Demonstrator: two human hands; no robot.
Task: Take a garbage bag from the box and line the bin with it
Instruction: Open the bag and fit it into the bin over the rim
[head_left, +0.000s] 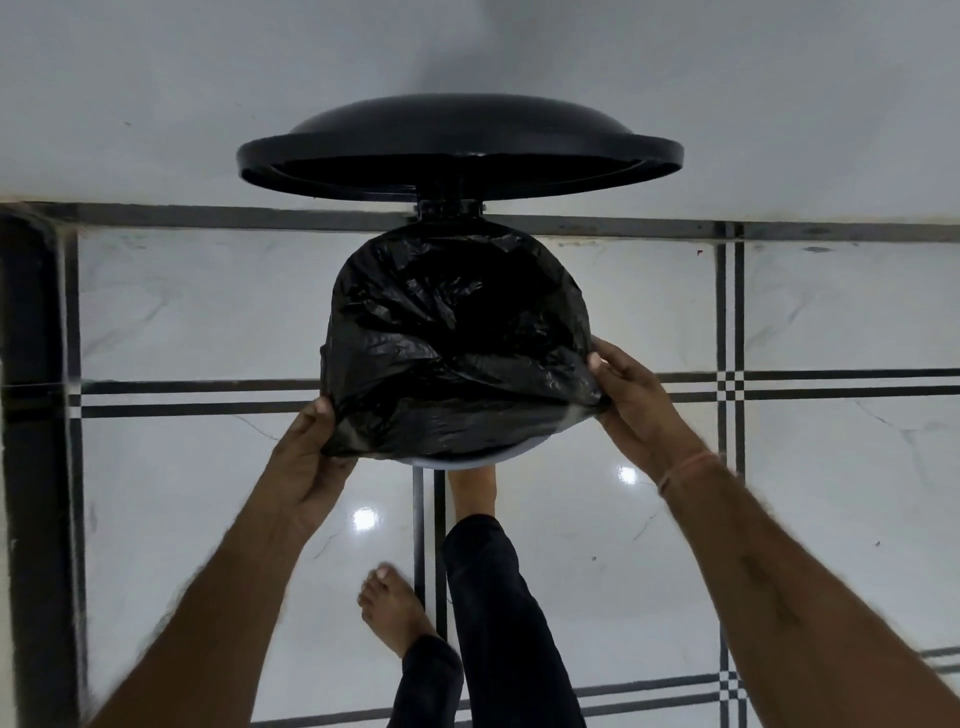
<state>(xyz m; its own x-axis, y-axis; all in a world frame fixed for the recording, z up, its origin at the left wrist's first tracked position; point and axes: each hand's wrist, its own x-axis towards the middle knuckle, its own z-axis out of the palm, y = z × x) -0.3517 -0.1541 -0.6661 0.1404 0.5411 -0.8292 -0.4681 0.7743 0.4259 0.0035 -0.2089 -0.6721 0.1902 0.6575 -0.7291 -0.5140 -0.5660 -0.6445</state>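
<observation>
Glossy white floor tiles (208, 312) lie under the bin (457, 462), its lid (460, 130) tipped up, and I see the black garbage bag (457, 338) stretched over its mouth, left hand (306, 457) and right hand (639, 400) each gripping the bag's near edge with curled fingers.

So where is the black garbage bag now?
Centre of the head view, the black plastic garbage bag covers the open bin below the raised round black lid, its near edge gripped by the left hand and right hand.
</observation>
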